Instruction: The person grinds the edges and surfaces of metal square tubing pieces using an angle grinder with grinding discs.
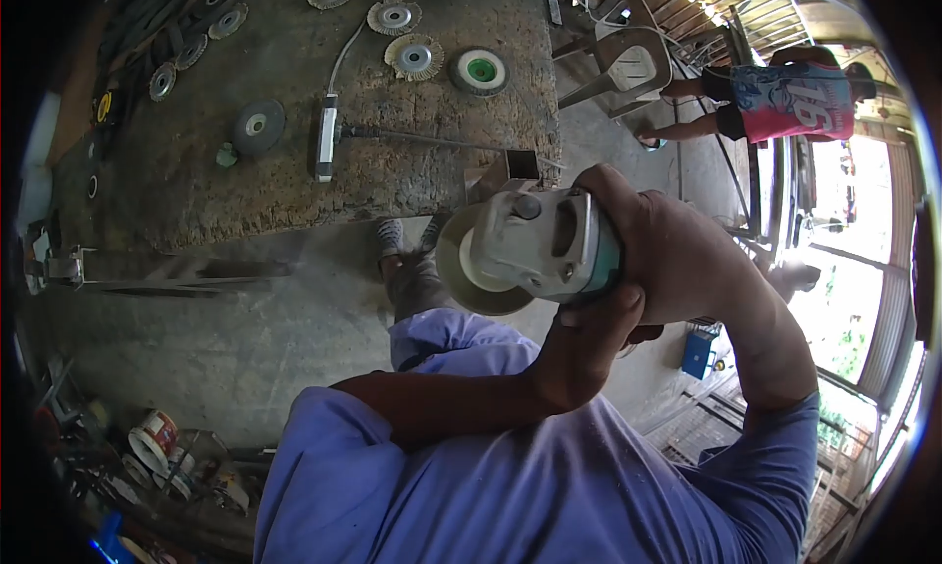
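Both hands wrap tight around a grey and teal angle grinder (545,245) with a pale round disc, the left hand (584,343) clasping from below, the right hand (667,250) behind, a worn wooden workbench (177,191) strewn with grinding discs (257,127) beyond.

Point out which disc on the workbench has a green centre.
It is the disc at the right end of the bench, beside two wire wheels. Its hub is bright green; the others have grey or metal centres.

I count one grey-and-teal angle grinder (549,245). I see three round wire brush wheels (413,57), one green-centred flap disc (479,71) and one white plastic chair (628,63).
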Demonstrator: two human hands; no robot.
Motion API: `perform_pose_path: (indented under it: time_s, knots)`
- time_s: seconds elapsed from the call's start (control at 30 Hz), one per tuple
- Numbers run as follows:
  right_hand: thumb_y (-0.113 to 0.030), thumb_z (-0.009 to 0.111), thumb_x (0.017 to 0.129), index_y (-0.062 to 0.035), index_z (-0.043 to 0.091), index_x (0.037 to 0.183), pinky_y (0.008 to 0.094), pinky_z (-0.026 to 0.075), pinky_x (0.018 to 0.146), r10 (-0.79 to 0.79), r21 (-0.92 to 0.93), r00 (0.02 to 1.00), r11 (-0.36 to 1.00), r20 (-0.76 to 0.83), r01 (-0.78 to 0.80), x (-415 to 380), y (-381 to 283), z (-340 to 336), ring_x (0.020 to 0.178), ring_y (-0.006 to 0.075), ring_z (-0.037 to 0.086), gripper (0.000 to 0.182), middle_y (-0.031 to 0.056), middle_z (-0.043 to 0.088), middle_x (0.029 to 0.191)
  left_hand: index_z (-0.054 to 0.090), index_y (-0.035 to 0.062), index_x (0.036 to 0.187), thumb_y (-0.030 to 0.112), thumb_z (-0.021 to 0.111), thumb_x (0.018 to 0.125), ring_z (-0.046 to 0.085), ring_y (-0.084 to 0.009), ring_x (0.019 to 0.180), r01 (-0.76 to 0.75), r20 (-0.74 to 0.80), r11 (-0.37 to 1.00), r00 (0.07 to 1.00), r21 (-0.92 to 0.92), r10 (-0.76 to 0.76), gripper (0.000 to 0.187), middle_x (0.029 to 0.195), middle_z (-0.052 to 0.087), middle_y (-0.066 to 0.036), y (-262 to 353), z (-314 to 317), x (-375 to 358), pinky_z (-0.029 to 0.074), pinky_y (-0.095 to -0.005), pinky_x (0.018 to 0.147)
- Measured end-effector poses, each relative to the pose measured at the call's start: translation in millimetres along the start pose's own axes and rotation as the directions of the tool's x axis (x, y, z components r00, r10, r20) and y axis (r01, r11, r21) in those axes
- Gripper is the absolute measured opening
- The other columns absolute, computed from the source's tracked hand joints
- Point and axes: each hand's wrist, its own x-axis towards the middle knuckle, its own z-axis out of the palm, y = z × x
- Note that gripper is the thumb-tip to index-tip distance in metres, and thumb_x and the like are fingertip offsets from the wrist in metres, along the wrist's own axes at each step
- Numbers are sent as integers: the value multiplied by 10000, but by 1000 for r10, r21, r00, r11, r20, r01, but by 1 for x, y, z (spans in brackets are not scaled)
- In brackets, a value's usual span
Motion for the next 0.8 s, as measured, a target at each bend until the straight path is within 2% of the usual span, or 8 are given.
perform_pose_path:
  time_s: [0.2, 0.3, 0.37, 0.43, 0.47, 0.53, 0.63, 0.8]
  knots:
    - [-258, 924, 655, -19, 471, 1253, 463, 551, 791, -6, 0, 992, 1000, -125, 6, -19, 34, 1, 968, 426, 713, 788, 232, 703, 982, 467, 4, 1418, 546, 494, 1058, 662, -222, 1160, 139, 10, 968, 990, -209, -140, 651, 1197, 672, -138, -13, 19, 27, 548, -396, 959]
    - [-270, 919, 660, -14, 497, 1225, 459, 554, 808, 181, 20, 954, 983, -239, -182, -39, 53, 15, 960, 423, 714, 750, 245, 702, 990, 499, -2, 1419, 612, 556, 1009, 661, -235, 1176, 400, 201, 917, 898, 2, -392, 740, 1195, 691, -154, -36, -24, 52, 546, -415, 971]
    - [-307, 917, 656, -12, 521, 1185, 456, 560, 817, 297, 98, 912, 955, -283, -280, -50, 66, 30, 951, 413, 719, 723, 261, 706, 984, 535, 17, 1435, 640, 587, 973, 663, -261, 1182, -22, 207, 412, 888, 911, -410, 777, 1283, 684, -171, -16, -41, 22, 529, -416, 1001]
    - [-331, 936, 652, -13, 546, 1203, 423, 559, 840, 323, 317, 850, 927, -415, -198, -71, 90, 62, 945, 341, 721, 747, 218, 710, 1005, 585, 41, 1418, 558, 662, 949, 699, -288, 1110, -333, 287, -61, 881, 941, -376, 702, 1263, 713, -176, -2, -89, -24, 534, -403, 973]
    - [-342, 946, 649, -14, 558, 1213, 406, 558, 851, 356, 433, 807, 890, -471, -140, -83, 100, 81, 942, 304, 722, 759, 197, 713, 1015, 658, 78, 1350, 461, 736, 918, 731, -296, 1018, 21, -32, -28, 881, 999, -471, 583, 1168, 751, -170, 40, -82, -30, 555, -393, 906]
    - [-365, 956, 652, -12, 560, 1246, 384, 549, 871, 449, 616, 776, 781, -444, -99, -101, 115, 114, 967, 247, 696, 797, 155, 708, 1051, 705, 55, 1253, 428, 851, 794, 737, -258, 978, 388, -391, 89, 920, 917, 20, 610, 1044, 766, -168, 63, -133, -49, 551, -387, 892]
    - [-400, 968, 648, -11, 560, 1266, 368, 541, 886, 536, 747, 741, 661, -404, -71, -118, 121, 158, 990, 211, 673, 837, 127, 703, 1079, 695, 54, 1180, 335, 935, 696, 679, -171, 985, 36, -156, 252, 866, 967, 474, 609, 1052, 731, -70, 110, -167, -33, 522, -343, 911]
    - [-438, 969, 639, -13, 563, 1268, 372, 537, 908, 500, 793, 764, 609, -407, 24, -135, 119, 194, 1017, 217, 672, 860, 128, 701, 1090, 650, 42, 1189, 313, 918, 714, 670, -178, 997, -38, 21, 484, 999, 874, 41, 609, 1071, 720, -65, 126, -187, 39, 527, -363, 910]
